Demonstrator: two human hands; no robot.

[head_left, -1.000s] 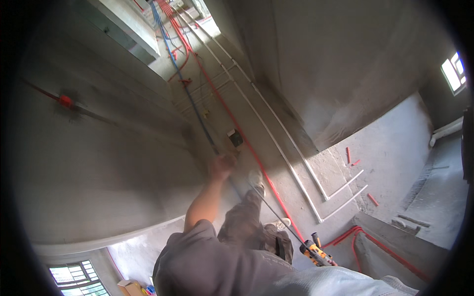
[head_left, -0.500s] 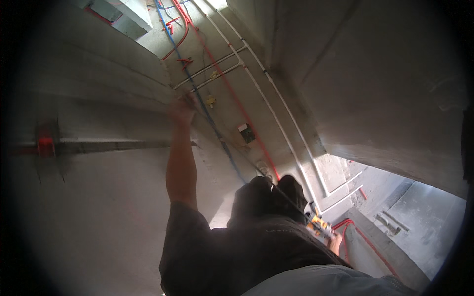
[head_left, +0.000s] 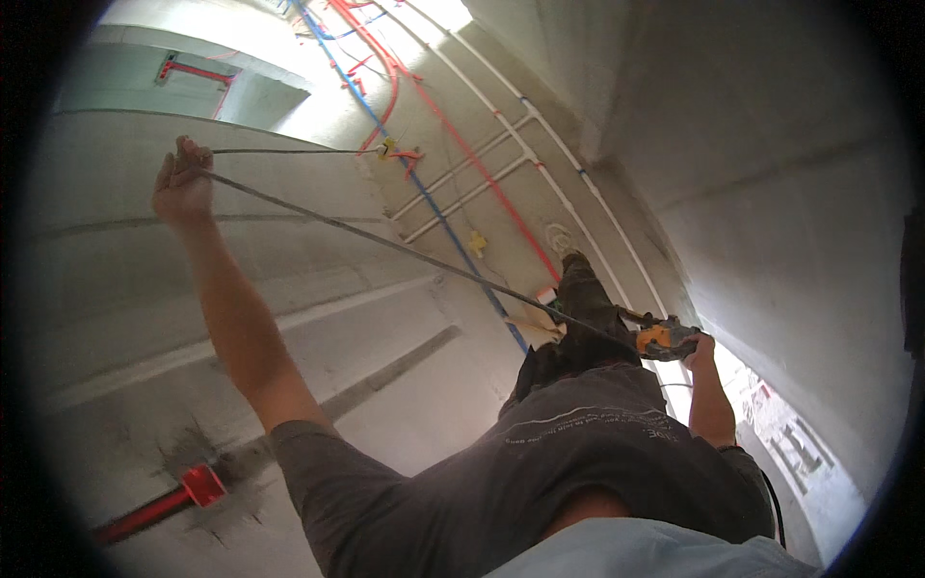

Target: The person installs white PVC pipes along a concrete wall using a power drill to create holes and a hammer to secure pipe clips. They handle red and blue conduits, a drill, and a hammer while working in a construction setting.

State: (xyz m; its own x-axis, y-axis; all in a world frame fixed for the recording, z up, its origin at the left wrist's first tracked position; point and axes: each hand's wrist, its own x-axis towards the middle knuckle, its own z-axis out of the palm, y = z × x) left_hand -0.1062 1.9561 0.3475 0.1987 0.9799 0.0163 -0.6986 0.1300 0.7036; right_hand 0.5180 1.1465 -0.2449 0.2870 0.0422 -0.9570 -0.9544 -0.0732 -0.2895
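Note:
My left hand (head_left: pixel 184 183) is raised at the upper left, its fingers closed on a dark cable (head_left: pixel 385 248). One run of cable goes from it to a small yellow and white fitting (head_left: pixel 387 147) near the floor pipes; the other slants down across my body toward a yellow and black power tool (head_left: pixel 655 339). My right hand (head_left: pixel 700 349) grips that tool beside my right leg. One shoe (head_left: pixel 563 240) shows on the floor ahead, between the red pipe and the white pipes.
Red (head_left: pixel 493 189), blue (head_left: pixel 434 208) and white (head_left: pixel 588 234) pipes run along the floor, with several short cross pieces. Rough grey walls (head_left: pixel 780 193) flank the passage. A red box (head_left: pixel 202 485) is set in the left wall. A yellow piece (head_left: pixel 476 243) lies among the pipes.
My left hand has risen up and to the left, pulling the cable up with it. The tool and my right hand have moved up in view. My feet have stepped along the passage.

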